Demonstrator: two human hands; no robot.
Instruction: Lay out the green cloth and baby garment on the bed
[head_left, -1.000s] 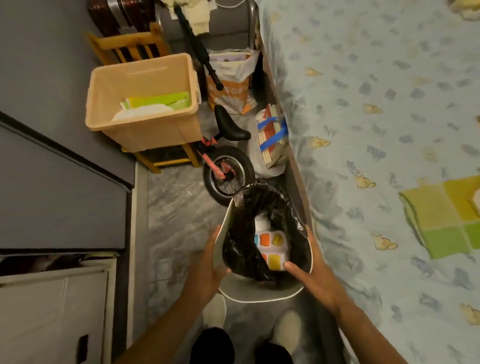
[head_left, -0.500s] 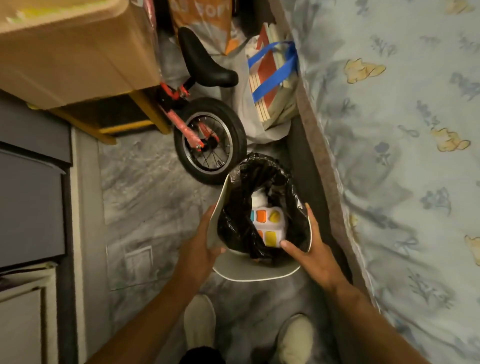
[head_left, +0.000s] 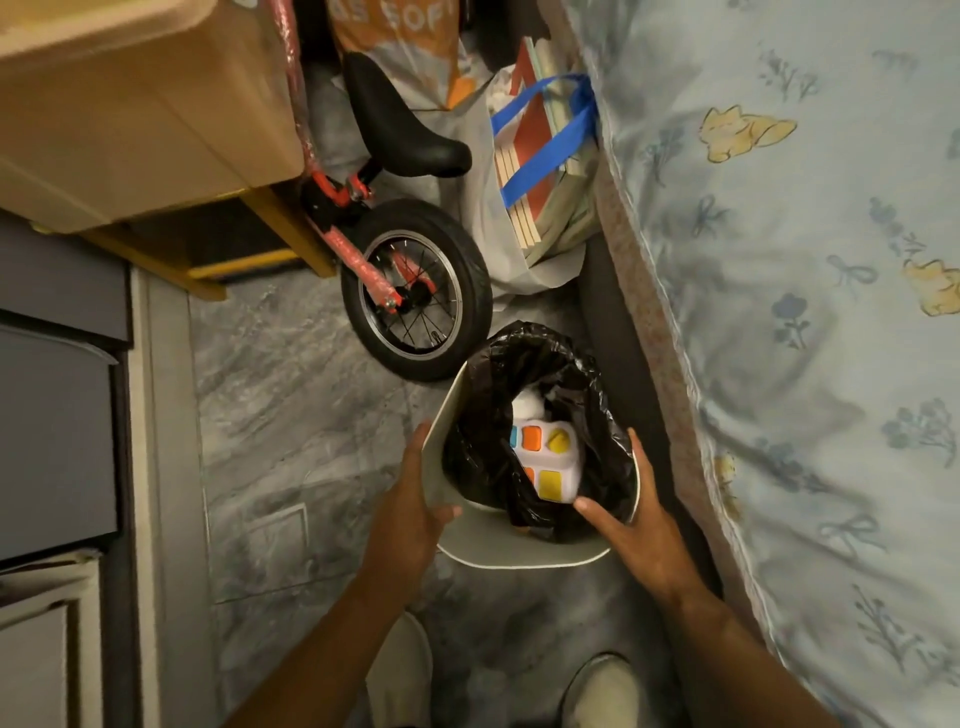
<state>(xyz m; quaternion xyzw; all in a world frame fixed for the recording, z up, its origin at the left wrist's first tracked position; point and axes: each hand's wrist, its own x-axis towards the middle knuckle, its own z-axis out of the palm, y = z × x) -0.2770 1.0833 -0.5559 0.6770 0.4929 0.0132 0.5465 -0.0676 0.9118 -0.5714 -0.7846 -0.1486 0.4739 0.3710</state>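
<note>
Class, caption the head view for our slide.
Both hands, left and right, grip a black-lined bin holding a toy beside the bed.

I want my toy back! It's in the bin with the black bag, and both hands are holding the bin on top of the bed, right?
Not quite. The head view shows the bin over the floor beside the bed, not on top of it. The rest is right: the toy lies in the black bag, and the left hand and right hand hold the bin.
</note>
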